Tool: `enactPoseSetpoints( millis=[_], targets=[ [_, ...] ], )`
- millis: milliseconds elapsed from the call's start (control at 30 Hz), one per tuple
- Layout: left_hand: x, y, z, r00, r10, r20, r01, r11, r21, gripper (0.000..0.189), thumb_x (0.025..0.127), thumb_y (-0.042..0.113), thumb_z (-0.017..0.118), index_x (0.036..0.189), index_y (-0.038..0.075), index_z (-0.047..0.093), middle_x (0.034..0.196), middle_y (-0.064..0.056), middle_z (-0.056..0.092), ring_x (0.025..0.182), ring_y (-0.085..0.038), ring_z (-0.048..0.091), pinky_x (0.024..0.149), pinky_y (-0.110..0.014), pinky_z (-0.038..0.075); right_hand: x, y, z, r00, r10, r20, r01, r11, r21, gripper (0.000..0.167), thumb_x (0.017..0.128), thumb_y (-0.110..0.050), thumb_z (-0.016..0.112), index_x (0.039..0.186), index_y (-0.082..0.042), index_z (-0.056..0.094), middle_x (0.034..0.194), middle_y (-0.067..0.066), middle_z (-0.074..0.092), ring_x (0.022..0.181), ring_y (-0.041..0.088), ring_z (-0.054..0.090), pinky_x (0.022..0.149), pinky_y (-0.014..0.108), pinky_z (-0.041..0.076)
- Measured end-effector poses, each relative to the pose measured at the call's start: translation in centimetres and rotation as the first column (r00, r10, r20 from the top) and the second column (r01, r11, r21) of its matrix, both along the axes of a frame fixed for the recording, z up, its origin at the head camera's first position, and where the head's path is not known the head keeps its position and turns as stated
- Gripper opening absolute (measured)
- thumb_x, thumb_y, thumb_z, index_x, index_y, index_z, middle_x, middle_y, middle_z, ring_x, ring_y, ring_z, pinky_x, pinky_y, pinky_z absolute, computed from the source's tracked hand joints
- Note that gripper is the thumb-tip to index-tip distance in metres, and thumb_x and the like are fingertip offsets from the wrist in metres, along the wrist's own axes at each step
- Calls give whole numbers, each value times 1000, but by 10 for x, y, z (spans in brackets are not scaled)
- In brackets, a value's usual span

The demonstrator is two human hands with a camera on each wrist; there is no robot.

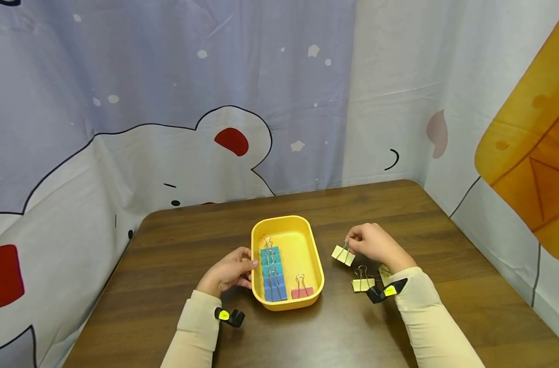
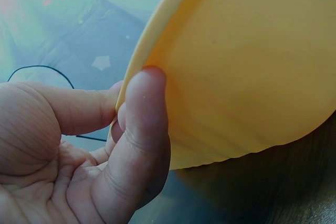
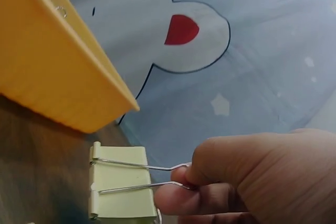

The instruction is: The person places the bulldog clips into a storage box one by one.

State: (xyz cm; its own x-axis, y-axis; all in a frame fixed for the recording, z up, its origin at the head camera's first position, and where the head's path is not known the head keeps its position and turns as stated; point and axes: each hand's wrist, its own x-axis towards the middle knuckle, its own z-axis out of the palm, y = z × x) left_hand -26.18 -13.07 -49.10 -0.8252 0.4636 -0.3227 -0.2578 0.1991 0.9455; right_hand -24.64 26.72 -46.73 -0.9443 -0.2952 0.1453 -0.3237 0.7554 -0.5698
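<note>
My left hand (image 1: 232,269) pinches the left rim of a yellow plastic tray (image 1: 316,255), thumb over the edge and fingers outside. In the right wrist view, a pale yellow binder clip (image 3: 121,182) is held by its wire handles between the thumb and fingers of my right hand (image 1: 373,245), just right of the tray. Inside the tray, teal binder clips (image 1: 270,260) and blue binder clips (image 1: 275,290) stand in a column along the left side. A pink binder clip (image 1: 302,292) sits alone at the tray's near right corner.
Another pale yellow binder clip (image 1: 363,285) lies on the wooden table (image 1: 183,235) below my right hand. One more yellow clip (image 1: 384,273) is partly hidden behind the right wrist. A patterned curtain (image 1: 307,102) hangs behind the table.
</note>
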Motion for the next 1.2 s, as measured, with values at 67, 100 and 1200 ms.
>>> enactPoseSetpoints(
  millis=[67, 100, 1200],
  targets=[
    [0, 0, 0, 1000, 1, 0, -1, 1000, -6, 36, 104, 7, 54, 129, -6, 32, 84, -12, 62, 62, -15, 59, 56, -29, 61, 0, -4, 3, 999, -5, -36, 5, 1000, 5, 10, 91, -10, 63, 88, -9, 73, 68, -9, 66, 63, 8, 61, 63, 28, 50],
    [0, -1, -1, 1000, 2, 0, -2, 1000, -9, 35, 104, 7, 54, 129, -6, 33, 84, -12, 62, 62, -16, 59, 56, -29, 61, 0, -6, 4, 999, -5, -51, 6, 1000, 6, 10, 91, -11, 63, 89, -9, 73, 69, -9, 66, 64, 8, 61, 64, 28, 50],
    [1, 1, 1, 1000, 5, -3, -5, 1000, -10, 34, 104, 6, 53, 129, -6, 33, 83, -12, 61, 62, -15, 58, 55, -28, 60, 11, -82, 43, 927, 44, -371, -28, 998, 48, 7, 90, -12, 69, 94, -12, 76, 80, -6, 70, 76, 15, 64, 68, 35, 54]
  ],
)
